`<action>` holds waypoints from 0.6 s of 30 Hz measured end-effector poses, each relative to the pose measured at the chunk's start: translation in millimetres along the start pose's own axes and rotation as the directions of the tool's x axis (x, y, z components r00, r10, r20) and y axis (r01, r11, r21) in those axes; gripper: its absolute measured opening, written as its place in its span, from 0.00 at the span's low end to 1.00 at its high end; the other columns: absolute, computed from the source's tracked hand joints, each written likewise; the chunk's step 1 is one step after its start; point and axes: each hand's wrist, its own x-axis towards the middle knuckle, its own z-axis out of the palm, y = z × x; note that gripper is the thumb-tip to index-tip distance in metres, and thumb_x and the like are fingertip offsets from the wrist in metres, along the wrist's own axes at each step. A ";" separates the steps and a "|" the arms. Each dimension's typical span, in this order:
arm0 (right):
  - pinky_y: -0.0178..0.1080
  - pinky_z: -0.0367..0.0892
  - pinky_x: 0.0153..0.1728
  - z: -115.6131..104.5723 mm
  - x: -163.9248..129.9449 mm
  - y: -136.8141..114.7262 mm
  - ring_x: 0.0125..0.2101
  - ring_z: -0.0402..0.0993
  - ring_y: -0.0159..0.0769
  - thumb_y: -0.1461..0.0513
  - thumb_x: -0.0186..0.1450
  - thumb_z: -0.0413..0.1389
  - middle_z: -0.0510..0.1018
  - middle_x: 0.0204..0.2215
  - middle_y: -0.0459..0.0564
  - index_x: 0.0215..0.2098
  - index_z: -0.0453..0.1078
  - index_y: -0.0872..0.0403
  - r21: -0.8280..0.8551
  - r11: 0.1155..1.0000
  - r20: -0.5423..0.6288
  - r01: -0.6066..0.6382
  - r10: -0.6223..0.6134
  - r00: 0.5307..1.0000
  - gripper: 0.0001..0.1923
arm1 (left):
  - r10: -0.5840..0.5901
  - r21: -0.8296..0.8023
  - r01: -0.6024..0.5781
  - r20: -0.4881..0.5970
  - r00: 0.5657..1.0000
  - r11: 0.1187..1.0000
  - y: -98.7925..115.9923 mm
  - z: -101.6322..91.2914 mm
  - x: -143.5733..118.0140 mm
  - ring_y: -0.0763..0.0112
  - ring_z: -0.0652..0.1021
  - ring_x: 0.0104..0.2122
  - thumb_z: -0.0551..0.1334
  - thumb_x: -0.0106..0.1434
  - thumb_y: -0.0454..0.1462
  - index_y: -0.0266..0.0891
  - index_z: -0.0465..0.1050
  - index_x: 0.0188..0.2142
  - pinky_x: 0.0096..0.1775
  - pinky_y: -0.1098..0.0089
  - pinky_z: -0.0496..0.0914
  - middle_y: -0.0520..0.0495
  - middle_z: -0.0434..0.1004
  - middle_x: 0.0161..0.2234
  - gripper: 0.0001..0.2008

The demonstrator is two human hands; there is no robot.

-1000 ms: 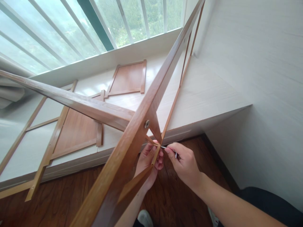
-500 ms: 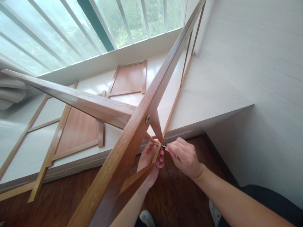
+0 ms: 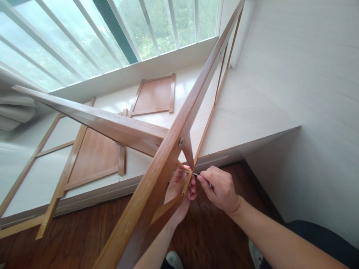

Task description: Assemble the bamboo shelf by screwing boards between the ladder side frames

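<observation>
A brown wooden frame (image 3: 157, 175) of long bars rises in front of me, joined by a metal bolt (image 3: 181, 142). My left hand (image 3: 179, 194) is wrapped around a thin bar of the frame just below that joint, partly hidden behind the wood. My right hand (image 3: 220, 188) pinches a small metal hex key (image 3: 200, 175), its tip pressed against the same thin bar. The two hands almost touch.
A white ledge (image 3: 241, 112) under the barred window bears two brown wooden panels (image 3: 154, 95) (image 3: 94, 157) and a leaning slatted frame piece (image 3: 42, 157). A white wall (image 3: 308, 93) stands to the right. Dark wooden floor (image 3: 70, 239) lies below, with my shoe (image 3: 174, 258) showing.
The view has shifted slightly, so frame and hands sit a little more to the right. My right hand has turned the hex key slightly at the bar. My left hand keeps its hold.
</observation>
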 end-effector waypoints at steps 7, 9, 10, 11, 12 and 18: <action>0.36 0.55 0.29 1.7 -8.0 -11.2 0.24 0.64 0.32 0.57 0.76 0.49 0.69 0.23 0.44 0.31 0.61 0.52 0.072 0.965 0.146 -0.252 0.240 0.960 0.15 | 0.003 0.014 -0.002 -0.033 0.999 1.000 -0.7 -2.3 -1.5 0.80 0.70 0.20 0.76 0.55 0.45 0.41 0.69 0.42 0.20 0.80 0.60 0.56 0.72 0.25 0.22; 0.35 0.55 0.29 -0.2 -9.8 -15.0 0.24 0.65 0.31 0.54 0.77 0.47 0.70 0.24 0.43 0.33 0.61 0.52 0.210 0.909 0.237 -0.360 0.309 0.921 0.15 | -0.002 0.012 0.002 -0.039 0.999 1.000 -0.4 -2.2 -2.3 0.80 0.70 0.20 0.76 0.55 0.45 0.41 0.69 0.41 0.20 0.80 0.61 0.56 0.72 0.25 0.22; 0.35 0.56 0.29 -1.6 -10.1 -16.9 0.24 0.64 0.31 0.53 0.77 0.46 0.69 0.24 0.43 0.34 0.61 0.51 0.298 0.857 0.292 -0.420 0.337 0.895 0.16 | -0.001 0.009 0.001 -0.040 0.999 1.000 0.0 -1.8 -2.6 0.79 0.70 0.21 0.77 0.55 0.46 0.41 0.69 0.41 0.20 0.80 0.61 0.57 0.72 0.25 0.22; 0.35 0.57 0.29 -3.0 -9.9 -18.7 0.24 0.63 0.30 0.52 0.78 0.44 0.69 0.24 0.42 0.35 0.61 0.52 0.387 0.786 0.347 -0.482 0.359 0.866 0.17 | 0.003 0.005 -0.003 -0.038 0.999 1.000 0.5 -1.1 -2.8 0.79 0.70 0.21 0.77 0.54 0.46 0.41 0.69 0.41 0.20 0.80 0.61 0.57 0.72 0.25 0.23; 0.34 0.58 0.29 -4.2 -9.3 -20.6 0.24 0.63 0.30 0.51 0.78 0.42 0.67 0.24 0.42 0.35 0.61 0.52 0.467 0.702 0.393 -0.537 0.379 0.837 0.18 | 0.007 0.003 -0.007 -0.034 0.999 1.000 0.9 -0.4 -3.0 0.79 0.70 0.21 0.77 0.54 0.46 0.41 0.69 0.41 0.20 0.80 0.61 0.57 0.72 0.25 0.23; 0.32 0.52 0.19 -4.1 -2.9 -27.5 0.18 0.55 0.25 0.45 0.73 0.48 0.58 0.18 0.37 0.27 0.57 0.51 0.619 0.231 0.558 -0.751 0.543 0.627 0.24 | 0.003 0.025 -0.003 -0.018 1.000 1.000 0.1 -0.4 -2.0 0.79 0.70 0.21 0.76 0.56 0.44 0.41 0.69 0.41 0.20 0.80 0.60 0.57 0.72 0.25 0.21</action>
